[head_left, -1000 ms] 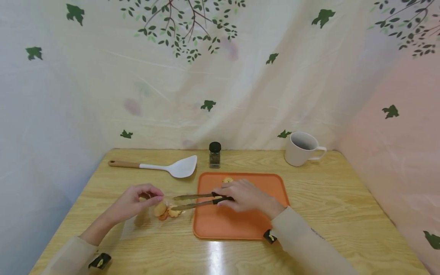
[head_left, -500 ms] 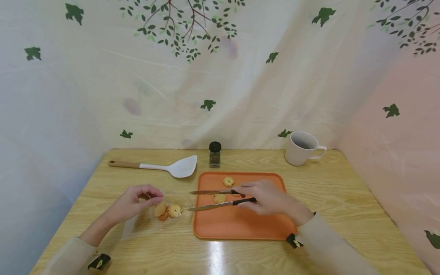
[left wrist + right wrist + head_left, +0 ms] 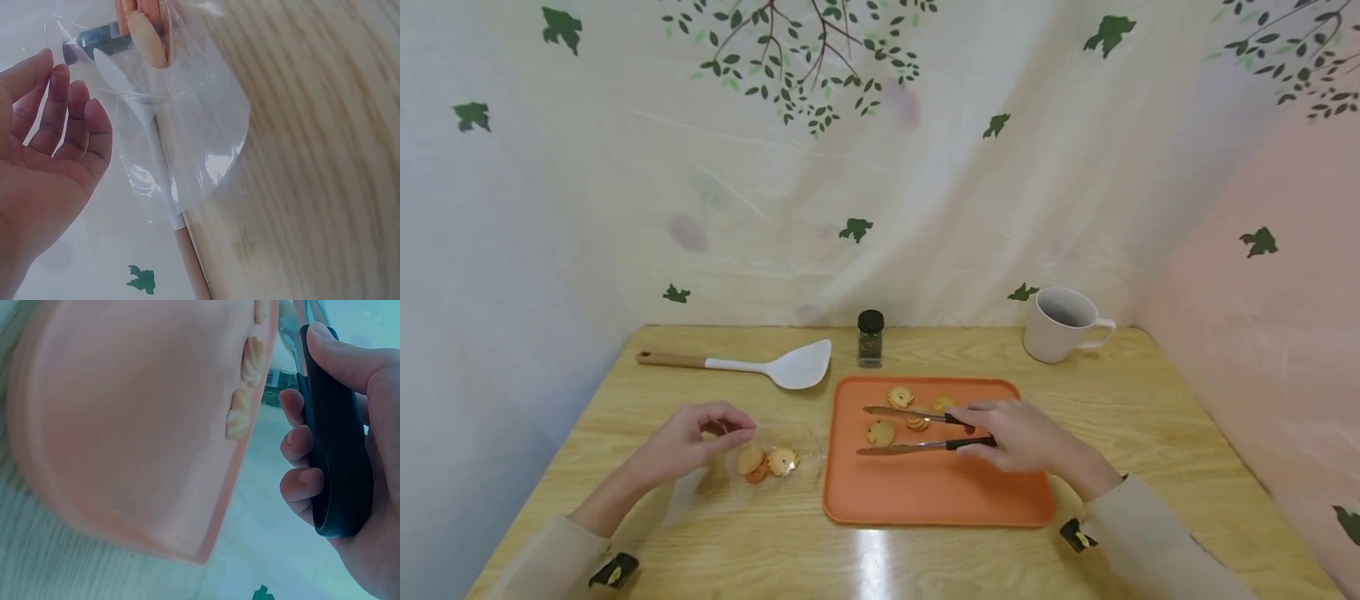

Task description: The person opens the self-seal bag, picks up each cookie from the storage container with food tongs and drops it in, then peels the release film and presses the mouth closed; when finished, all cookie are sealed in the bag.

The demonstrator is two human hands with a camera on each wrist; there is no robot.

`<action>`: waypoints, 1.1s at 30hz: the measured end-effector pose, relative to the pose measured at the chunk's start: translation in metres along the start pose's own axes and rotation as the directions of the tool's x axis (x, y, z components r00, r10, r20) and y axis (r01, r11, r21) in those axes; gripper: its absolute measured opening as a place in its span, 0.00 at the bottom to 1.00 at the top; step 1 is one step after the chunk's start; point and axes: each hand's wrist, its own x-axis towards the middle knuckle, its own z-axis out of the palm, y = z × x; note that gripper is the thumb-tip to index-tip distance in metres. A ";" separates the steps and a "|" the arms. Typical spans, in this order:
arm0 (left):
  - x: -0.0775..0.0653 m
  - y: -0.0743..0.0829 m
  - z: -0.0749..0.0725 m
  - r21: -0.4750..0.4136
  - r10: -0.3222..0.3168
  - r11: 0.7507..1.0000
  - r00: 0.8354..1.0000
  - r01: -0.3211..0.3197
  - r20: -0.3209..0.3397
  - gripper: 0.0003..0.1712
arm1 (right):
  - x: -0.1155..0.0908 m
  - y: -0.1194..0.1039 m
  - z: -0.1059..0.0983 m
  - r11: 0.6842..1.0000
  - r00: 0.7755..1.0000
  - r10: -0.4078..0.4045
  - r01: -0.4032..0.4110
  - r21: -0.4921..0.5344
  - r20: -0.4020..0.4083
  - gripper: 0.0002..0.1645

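My left hand [image 3: 700, 437] pinches the edge of a clear plastic bag [image 3: 206, 119] between thumb and fingertip. Several round cookies [image 3: 782, 461] lie inside that bag, left of the orange tray [image 3: 940, 500]. My right hand [image 3: 1022, 433] grips metal tongs [image 3: 898, 450] by their black handle [image 3: 337, 437], fingers wrapped round it. The tongs' arms are spread apart over the tray and point left, with no cookie clearly pinched between them. Beneath and beside them, several cookies [image 3: 881, 432] rest on the tray's far half, partly hidden by the tongs and hand.
Behind the bag lies a white spatula [image 3: 797, 367] with a wooden handle. A black-capped spice jar [image 3: 870, 340] stands behind the tray. The white mug [image 3: 1058, 327] is at the back right. A patterned cloth [image 3: 737, 183] hangs along the table's back edge.
My right hand has drawn the tongs rightward, away from the bag's cookies and over the tray, uncovering cookies there. The left hand has stayed in place on the bag.
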 end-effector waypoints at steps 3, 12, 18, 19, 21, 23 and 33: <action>-0.001 0.000 0.001 -0.010 -0.016 1.000 1.000 0.016 0.000 0.05 | -0.001 0.003 0.003 1.000 1.000 0.015 -0.015 0.000 0.005 0.31; -0.003 0.001 0.003 -0.015 -0.010 1.000 1.000 0.010 -0.014 0.05 | -0.004 0.012 0.009 1.000 1.000 0.016 -0.016 -0.013 0.016 0.31; -0.003 0.000 0.004 -0.014 -0.015 1.000 1.000 0.015 -0.017 0.05 | -0.007 0.015 0.010 1.000 0.999 0.025 -0.025 -0.002 0.037 0.32; -0.003 -0.001 0.004 -0.012 -0.016 1.000 1.000 0.015 -0.017 0.05 | -0.007 0.015 0.010 1.000 0.999 0.026 -0.026 -0.005 0.034 0.32; -0.002 -0.001 0.004 -0.014 -0.017 1.000 1.000 0.017 -0.014 0.05 | -0.007 0.015 0.009 1.000 0.999 0.028 -0.028 -0.006 0.029 0.31; -0.001 -0.001 0.004 -0.016 -0.014 1.000 1.000 0.013 -0.013 0.05 | -0.007 0.016 0.008 0.999 0.999 0.032 -0.032 -0.007 0.032 0.31; 0.001 -0.004 0.004 -0.027 0.004 1.000 1.000 -0.005 -0.012 0.05 | -0.008 0.018 0.006 1.000 1.000 -0.024 0.024 -0.009 0.001 0.27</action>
